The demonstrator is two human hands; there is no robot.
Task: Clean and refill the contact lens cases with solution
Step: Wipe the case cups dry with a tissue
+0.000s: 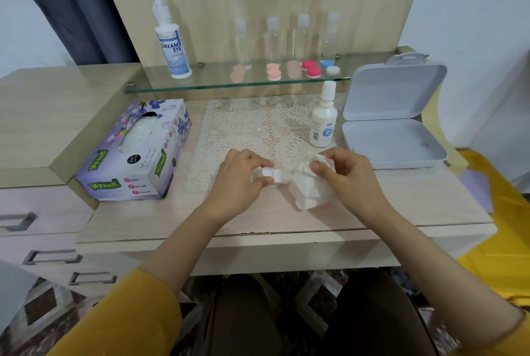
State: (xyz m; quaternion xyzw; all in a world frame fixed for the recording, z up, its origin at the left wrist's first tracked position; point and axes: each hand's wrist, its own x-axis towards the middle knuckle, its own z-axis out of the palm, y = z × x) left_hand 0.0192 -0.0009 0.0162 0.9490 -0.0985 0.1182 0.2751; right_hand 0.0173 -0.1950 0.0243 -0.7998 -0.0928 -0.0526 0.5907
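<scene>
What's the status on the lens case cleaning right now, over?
Left hand grips white lens case. Right hand pinches crumpled tissue beside it. Behind them, small solution bottle upright, capped. Nothing blocking.

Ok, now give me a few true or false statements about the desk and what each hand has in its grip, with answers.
1. The left hand holds a white lens case. True.
2. The right hand is empty. False: it pinches a crumpled tissue.
3. The tissue box sits left of the lace mat. True.
4. The grey box is closed. False: it is open.
</scene>
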